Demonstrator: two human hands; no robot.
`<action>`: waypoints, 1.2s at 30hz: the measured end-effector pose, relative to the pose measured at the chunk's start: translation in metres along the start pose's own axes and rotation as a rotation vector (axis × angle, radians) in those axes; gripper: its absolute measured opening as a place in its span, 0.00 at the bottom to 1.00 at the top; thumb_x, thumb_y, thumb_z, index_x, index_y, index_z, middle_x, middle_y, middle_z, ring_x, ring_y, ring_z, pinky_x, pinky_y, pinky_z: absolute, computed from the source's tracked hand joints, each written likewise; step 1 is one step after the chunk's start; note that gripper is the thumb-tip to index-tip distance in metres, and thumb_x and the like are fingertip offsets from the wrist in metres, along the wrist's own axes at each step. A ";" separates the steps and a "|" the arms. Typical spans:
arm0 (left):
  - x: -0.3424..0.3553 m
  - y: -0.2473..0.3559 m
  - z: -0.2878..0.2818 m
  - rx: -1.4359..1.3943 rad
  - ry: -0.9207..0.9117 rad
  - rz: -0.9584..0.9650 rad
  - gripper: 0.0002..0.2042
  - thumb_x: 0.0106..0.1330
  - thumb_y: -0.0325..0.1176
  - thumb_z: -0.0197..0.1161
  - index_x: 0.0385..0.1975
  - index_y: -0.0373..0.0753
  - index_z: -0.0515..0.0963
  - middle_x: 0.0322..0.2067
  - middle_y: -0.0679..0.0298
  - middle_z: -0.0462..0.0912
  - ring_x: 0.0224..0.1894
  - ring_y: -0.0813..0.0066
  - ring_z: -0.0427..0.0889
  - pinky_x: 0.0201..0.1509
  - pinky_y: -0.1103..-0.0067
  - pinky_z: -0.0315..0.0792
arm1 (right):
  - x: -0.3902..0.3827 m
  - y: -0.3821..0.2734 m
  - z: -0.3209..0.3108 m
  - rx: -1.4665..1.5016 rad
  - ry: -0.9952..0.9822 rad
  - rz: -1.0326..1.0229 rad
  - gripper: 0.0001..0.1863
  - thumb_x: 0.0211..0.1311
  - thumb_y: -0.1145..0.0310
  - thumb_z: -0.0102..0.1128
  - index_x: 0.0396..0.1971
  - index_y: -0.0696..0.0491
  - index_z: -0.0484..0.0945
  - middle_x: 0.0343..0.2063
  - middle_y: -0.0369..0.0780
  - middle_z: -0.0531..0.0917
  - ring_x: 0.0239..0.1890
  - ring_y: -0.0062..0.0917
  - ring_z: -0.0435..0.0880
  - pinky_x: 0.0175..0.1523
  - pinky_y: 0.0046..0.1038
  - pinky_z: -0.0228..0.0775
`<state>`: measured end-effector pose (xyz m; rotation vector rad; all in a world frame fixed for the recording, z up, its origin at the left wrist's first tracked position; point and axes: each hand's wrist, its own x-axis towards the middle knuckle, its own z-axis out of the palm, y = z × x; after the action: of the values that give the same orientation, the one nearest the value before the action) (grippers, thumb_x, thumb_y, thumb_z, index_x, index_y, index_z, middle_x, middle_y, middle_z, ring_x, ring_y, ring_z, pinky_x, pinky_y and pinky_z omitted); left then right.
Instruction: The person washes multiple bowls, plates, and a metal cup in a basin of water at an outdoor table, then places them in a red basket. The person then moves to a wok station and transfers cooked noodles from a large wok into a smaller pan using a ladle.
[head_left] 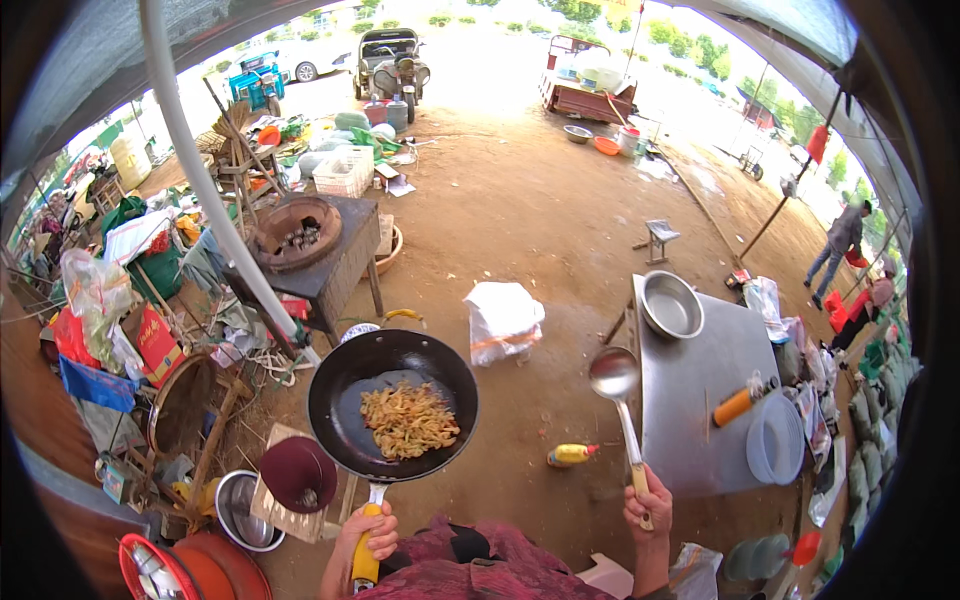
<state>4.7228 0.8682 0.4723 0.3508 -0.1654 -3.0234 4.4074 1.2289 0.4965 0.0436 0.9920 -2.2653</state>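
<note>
My left hand (377, 535) is closed around the yellow handle of a black frying pan (335, 410). Inside the pan, right of its middle, lies a heap of browned, shredded food (410, 418); its kind I cannot tell for sure. The pan is held up in front of me, above the ground. In my right hand (650, 503) is a metal ladle (614, 374), gripped by its pale wooden handle, with the bowl pointing away from me. Ladle and pan are well apart.
A metal-topped table (690, 430) stands right, bearing a steel bowl (672, 305), an orange-yellow cylinder (735, 408) and a translucent tub (775, 440). At left are a clay stove (298, 235) and a maroon hat (298, 474). A yellow bottle (570, 455) and white bags (503, 315) are ahead.
</note>
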 end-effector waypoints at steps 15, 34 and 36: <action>0.377 0.242 0.053 0.060 -0.099 0.012 0.08 0.66 0.28 0.51 0.43 0.36 0.67 0.20 0.66 0.64 0.15 0.79 0.64 0.17 0.79 0.64 | 0.445 -0.056 0.048 -0.015 0.176 -0.129 0.31 0.52 0.83 0.44 0.60 0.53 0.62 0.28 0.47 0.76 0.14 0.16 0.67 0.13 0.18 0.62; 0.687 0.659 0.072 0.037 -0.038 0.018 0.06 0.65 0.26 0.53 0.41 0.38 0.71 0.19 0.65 0.64 0.15 0.77 0.65 0.17 0.76 0.65 | 0.869 -0.002 0.216 0.178 0.464 0.025 0.17 0.52 0.79 0.44 0.44 0.52 0.66 0.23 0.40 0.72 0.14 0.14 0.67 0.15 0.16 0.62; 0.713 0.693 0.078 0.022 -0.032 0.033 0.06 0.65 0.26 0.53 0.40 0.38 0.70 0.19 0.65 0.64 0.15 0.77 0.65 0.17 0.76 0.66 | 0.895 0.001 0.217 0.194 0.472 -0.014 0.15 0.52 0.79 0.45 0.41 0.52 0.65 0.22 0.39 0.71 0.14 0.14 0.66 0.14 0.15 0.61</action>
<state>4.0693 0.1148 0.4708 0.2979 -0.2044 -2.9977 3.7535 0.5874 0.4020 0.6819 0.9956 -2.4099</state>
